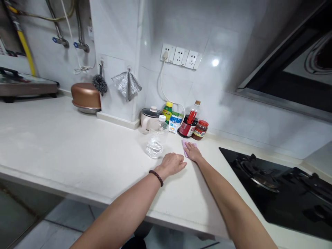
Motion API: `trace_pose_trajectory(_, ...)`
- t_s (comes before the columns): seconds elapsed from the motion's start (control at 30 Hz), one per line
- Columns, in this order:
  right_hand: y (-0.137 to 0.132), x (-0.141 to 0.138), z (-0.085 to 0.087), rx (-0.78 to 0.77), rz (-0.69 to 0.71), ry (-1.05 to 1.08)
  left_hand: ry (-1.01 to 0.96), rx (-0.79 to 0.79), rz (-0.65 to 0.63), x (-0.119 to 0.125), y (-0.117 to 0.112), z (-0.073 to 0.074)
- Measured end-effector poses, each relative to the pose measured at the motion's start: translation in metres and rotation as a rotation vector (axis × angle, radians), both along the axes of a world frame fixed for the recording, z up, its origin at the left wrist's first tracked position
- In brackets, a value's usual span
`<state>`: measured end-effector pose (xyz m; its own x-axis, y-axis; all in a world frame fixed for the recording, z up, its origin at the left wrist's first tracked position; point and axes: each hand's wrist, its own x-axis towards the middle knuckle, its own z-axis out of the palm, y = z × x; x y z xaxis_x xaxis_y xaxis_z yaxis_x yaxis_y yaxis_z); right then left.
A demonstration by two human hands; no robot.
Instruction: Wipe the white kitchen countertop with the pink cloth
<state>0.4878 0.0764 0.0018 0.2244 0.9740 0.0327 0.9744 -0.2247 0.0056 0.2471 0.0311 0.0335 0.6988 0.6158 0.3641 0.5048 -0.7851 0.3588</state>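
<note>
Flat right hand [193, 152] down on the pink cloth [186, 144], fingers spread wide for even pressure, nothing pinched; beside it, left hand [171, 165] loosely curled, empty, on the counter [64, 138], near a water bottle [155, 140].

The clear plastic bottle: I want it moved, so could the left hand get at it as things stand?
Probably yes: the left hand rests just beside the clear plastic bottle, and nothing stands between them.

The right hand [194, 152] hides most of the pink cloth [184, 144]. At 4 o'clock, the black gas stove [272, 186] is cut off at the side. Above that hand, the words on the small jar [200, 130] are too tiny to read.
</note>
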Motion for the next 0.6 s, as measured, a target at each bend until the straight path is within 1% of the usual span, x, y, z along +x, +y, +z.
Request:
trace_pose_trajectory(0.1,-0.029,-0.017,-0.005,-0.019,0.059,-0.013,-0.024,0.002,0.027,-0.002,0.003,0.001)
trace_pose_trajectory(0.17,-0.054,-0.031,-0.009,-0.002,0.132,-0.008,-0.042,-0.002,0.036,-0.004,0.003,0.001)
trace_pose_trajectory(0.27,-0.098,-0.054,-0.013,0.038,0.260,0.018,-0.060,-0.019,0.049,-0.007,0.004,0.003)
trace_pose_trajectory(0.4,-0.159,-0.080,-0.010,0.045,0.399,0.056,-0.049,-0.044,0.074,-0.009,0.004,0.003)
trace_pose_trajectory(0.5,-0.202,-0.090,-0.007,0.028,0.434,0.072,-0.037,-0.048,0.084,-0.010,0.005,0.003)
trace_pose_trajectory(0.6,-0.234,-0.093,-0.006,0.009,0.447,0.073,-0.026,-0.042,0.091,-0.010,0.005,0.003)
